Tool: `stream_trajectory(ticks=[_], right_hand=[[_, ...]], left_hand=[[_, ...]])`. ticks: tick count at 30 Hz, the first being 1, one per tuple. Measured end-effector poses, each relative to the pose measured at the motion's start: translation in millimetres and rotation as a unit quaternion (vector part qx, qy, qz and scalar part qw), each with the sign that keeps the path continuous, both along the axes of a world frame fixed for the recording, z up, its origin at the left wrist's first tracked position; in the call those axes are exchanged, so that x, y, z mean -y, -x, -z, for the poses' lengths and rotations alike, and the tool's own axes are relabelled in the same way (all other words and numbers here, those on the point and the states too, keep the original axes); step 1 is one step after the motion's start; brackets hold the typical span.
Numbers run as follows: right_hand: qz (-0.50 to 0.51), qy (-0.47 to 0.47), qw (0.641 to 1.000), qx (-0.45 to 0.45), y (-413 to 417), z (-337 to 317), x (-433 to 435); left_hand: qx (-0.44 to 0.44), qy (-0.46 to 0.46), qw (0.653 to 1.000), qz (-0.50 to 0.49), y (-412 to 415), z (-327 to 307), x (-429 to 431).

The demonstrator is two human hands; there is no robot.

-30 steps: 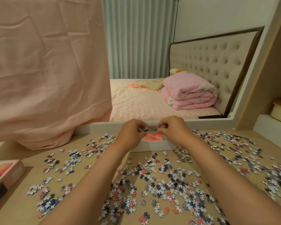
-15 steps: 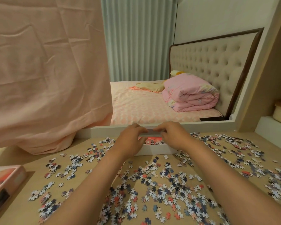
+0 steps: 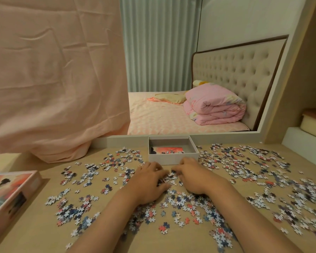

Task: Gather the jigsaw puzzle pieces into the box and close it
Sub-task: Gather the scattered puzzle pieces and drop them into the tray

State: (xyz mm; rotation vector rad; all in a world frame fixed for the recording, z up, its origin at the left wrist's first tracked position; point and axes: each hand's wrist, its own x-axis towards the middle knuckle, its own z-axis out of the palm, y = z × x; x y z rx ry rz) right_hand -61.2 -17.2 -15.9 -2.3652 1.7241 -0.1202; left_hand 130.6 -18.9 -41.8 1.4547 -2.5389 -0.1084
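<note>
Pieces everywhere: jigsaw puzzle pieces [image 3: 171,178] strewn across the desk [image 3: 44,225] from nine o'clock round to three, thickest under my wrists. The open box [image 3: 172,158] sits at twelve o'clock by the back edge, with only a few pieces inside on a picture card [image 3: 169,149]. Its lid [image 3: 13,194] lies off at eight o'clock.

These are light, thin card bits, stiff enough, but they'll skid and scatter. So no picking one by one; I'd rake a heap together and lift from underneath with cupped fingers.

My left hand [image 3: 150,181] is palm down, fingers bent over a small heap. My right hand [image 3: 192,177] faces it, fingertips curled in from three o'clock. Each grip is half-curled on that heap. Whether either has closed on any pieces, I cannot tell.

Half a second back both hands were up over the box's near rim. Now they're down on the desk just short of it, and the box's inside is back in sight.
</note>
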Motion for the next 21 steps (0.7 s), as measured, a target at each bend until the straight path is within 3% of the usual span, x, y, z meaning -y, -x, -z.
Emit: stream_trajectory(ticks=[6, 12, 18, 21], right_hand=[[-0.001, -0.027, 0.995, 0.095, 8, -14, -9], [0.051, -0.096, 0.994, 0.023, 17, -28, -18], [0.027, -0.06, 0.998, 0.01, -5, -13, -15], [0.043, -0.071, 0.996, 0.042, -3, -12, -15]], left_hand=[[-0.083, -0.048, 0.995, 0.02, -5, -22, -2], [0.019, -0.121, 0.992, -0.036, -19, -31, -1], [-0.032, -0.081, 0.996, 0.006, -5, -20, -5], [-0.013, -0.088, 0.996, -0.002, -9, -21, -3]])
